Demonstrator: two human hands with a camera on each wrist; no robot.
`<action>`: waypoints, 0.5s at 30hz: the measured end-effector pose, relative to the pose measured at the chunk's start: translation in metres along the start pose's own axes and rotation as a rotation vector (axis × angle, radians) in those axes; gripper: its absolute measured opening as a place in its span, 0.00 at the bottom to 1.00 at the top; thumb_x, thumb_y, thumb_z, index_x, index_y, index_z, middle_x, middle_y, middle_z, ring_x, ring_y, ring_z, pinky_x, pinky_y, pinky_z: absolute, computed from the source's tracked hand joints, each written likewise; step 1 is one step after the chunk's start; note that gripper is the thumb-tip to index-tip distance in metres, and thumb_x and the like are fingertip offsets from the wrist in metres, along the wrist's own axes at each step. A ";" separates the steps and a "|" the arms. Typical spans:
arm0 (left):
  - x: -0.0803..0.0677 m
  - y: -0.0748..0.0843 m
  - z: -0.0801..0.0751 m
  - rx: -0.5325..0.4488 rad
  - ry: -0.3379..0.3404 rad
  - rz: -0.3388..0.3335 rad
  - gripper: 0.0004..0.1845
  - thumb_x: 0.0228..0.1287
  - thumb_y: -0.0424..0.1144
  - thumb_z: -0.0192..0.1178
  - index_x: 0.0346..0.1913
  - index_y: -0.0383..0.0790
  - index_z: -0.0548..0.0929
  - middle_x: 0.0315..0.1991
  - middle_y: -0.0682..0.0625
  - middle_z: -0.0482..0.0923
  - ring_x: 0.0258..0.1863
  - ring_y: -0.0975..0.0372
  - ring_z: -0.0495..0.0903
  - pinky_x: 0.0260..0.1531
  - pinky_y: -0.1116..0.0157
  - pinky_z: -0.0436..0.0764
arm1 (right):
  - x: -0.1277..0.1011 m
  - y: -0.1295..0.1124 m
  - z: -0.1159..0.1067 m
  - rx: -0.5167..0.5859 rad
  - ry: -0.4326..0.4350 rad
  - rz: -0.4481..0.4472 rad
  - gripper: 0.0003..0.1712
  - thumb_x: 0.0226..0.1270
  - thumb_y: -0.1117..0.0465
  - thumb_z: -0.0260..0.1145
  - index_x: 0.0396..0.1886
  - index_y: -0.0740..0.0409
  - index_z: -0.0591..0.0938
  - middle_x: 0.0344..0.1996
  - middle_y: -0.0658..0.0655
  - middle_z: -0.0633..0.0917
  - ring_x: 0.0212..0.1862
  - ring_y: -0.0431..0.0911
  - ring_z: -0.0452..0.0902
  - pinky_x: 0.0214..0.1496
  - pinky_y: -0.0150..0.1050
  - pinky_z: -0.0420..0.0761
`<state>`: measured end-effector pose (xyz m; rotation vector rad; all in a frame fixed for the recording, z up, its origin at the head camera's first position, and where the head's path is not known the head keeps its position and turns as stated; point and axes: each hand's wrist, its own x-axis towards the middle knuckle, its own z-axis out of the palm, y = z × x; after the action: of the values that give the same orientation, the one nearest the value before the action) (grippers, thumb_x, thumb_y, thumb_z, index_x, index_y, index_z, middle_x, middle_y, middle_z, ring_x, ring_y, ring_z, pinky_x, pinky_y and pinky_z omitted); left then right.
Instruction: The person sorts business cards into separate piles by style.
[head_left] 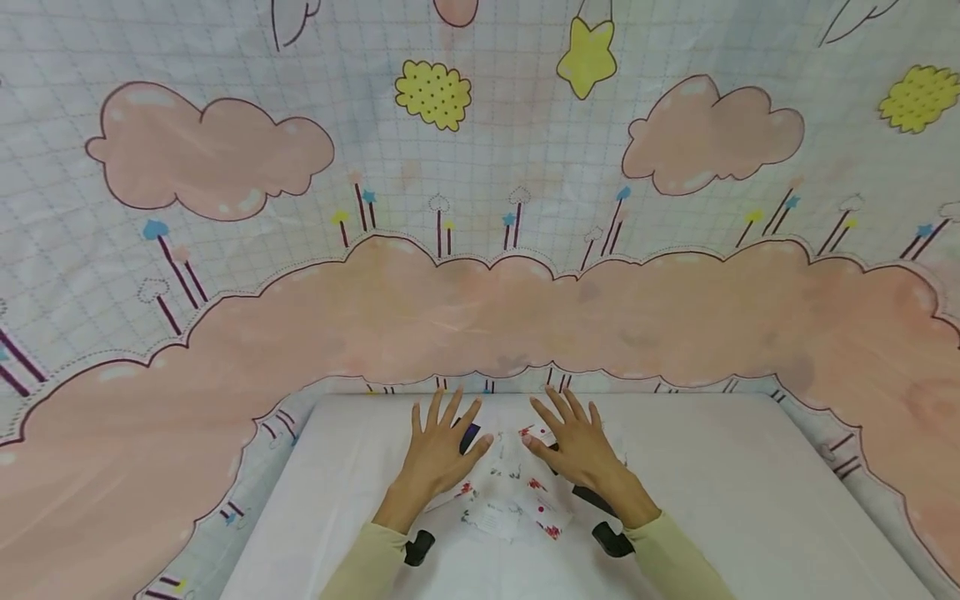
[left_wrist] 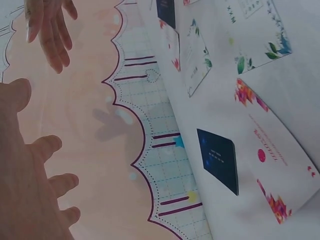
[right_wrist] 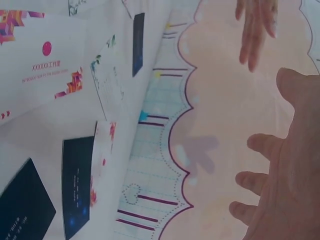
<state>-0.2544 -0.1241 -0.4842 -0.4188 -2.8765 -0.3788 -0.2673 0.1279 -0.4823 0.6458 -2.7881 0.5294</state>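
Several small printed cards (head_left: 510,492) lie loosely piled on a white table (head_left: 712,500). My left hand (head_left: 438,450) and right hand (head_left: 573,446) are spread flat over the pile, fingers straight and apart, holding nothing. In the left wrist view the left hand (left_wrist: 30,190) hovers with open fingers beside a dark blue card (left_wrist: 217,160) and a white card with pink flowers (left_wrist: 272,165). The right hand (right_wrist: 285,165) likewise hangs open near dark cards (right_wrist: 77,185) and a white card with pink print (right_wrist: 45,65). Hand shadows fall on the cloth below.
A large patterned cloth (head_left: 480,317) with pink clouds, yellow stars and a grid surrounds the table on the far side and both flanks. Black wrist-camera mounts (head_left: 611,540) sit on both forearms. The white tabletop stretches bare to the right of the cards.
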 end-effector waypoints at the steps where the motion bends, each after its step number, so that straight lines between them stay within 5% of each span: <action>1: -0.002 0.000 0.000 -0.010 0.008 0.005 0.38 0.68 0.71 0.40 0.76 0.59 0.59 0.79 0.47 0.51 0.80 0.47 0.40 0.71 0.34 0.40 | -0.001 0.000 0.001 0.003 0.005 0.005 0.39 0.68 0.37 0.58 0.75 0.45 0.64 0.76 0.60 0.60 0.77 0.64 0.51 0.70 0.73 0.49; 7: -0.011 -0.003 0.003 -0.020 0.048 0.026 0.37 0.68 0.69 0.42 0.75 0.58 0.60 0.78 0.47 0.53 0.79 0.46 0.45 0.70 0.34 0.45 | -0.007 -0.005 0.006 0.038 0.011 0.010 0.41 0.68 0.34 0.56 0.75 0.44 0.63 0.77 0.58 0.60 0.78 0.61 0.49 0.71 0.72 0.48; 15: -0.020 -0.012 0.008 -0.086 0.048 0.054 0.38 0.66 0.67 0.49 0.75 0.55 0.62 0.78 0.47 0.53 0.79 0.46 0.45 0.71 0.35 0.46 | -0.016 -0.013 0.021 0.062 0.125 0.003 0.39 0.66 0.39 0.62 0.72 0.51 0.68 0.71 0.60 0.69 0.72 0.63 0.61 0.66 0.70 0.61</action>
<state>-0.2407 -0.1377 -0.4991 -0.4944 -2.8040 -0.4971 -0.2500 0.1150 -0.5024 0.5996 -2.6660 0.6361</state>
